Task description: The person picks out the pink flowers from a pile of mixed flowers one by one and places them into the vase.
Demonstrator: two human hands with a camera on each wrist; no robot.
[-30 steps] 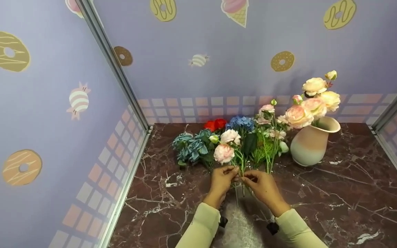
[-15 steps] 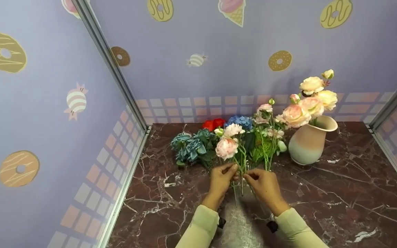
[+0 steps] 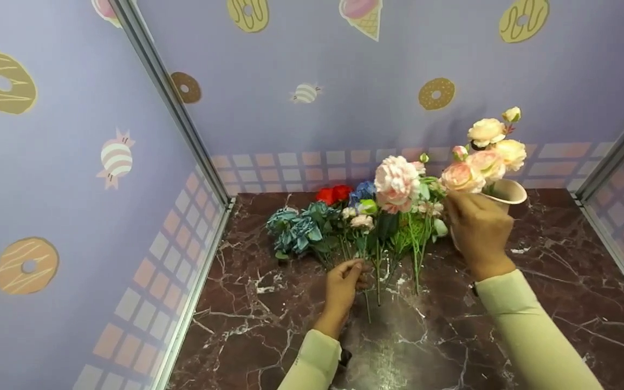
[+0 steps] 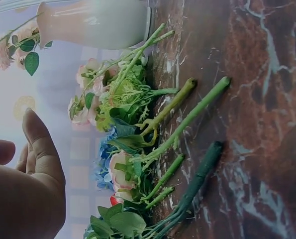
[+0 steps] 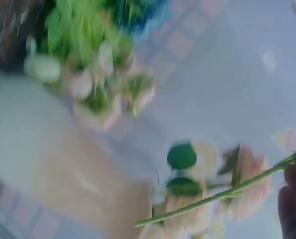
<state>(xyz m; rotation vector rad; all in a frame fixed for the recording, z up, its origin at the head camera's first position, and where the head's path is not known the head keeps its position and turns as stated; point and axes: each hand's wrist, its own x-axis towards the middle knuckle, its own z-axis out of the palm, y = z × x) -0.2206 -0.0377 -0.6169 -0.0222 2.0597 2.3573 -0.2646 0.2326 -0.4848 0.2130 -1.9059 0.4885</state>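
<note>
My right hand pinches a green stem of an artificial pink peony, with a pale bud beside the bloom. The stem's lower end is right at the mouth of the vase, and the bloom leans to the left. That vase is ceramic, pale at the base and peach above. It bears several cream-pink roses, partly overlapped by my fingers. Over the stems in the middle, my left hand has relaxed fingers and holds nothing; its thumb and forefinger stand apart in the left wrist view.
Along the back wall lie teal flowers, red flowers, blue hydrangeas and green foliage. Several cut stems point toward the front of the marbled table. Printed walls stand behind and at both sides.
My right hand has moved right and up to the vase, carrying the peony spray away from my left hand. The left hand has let go of it and stays nearly in place.
</note>
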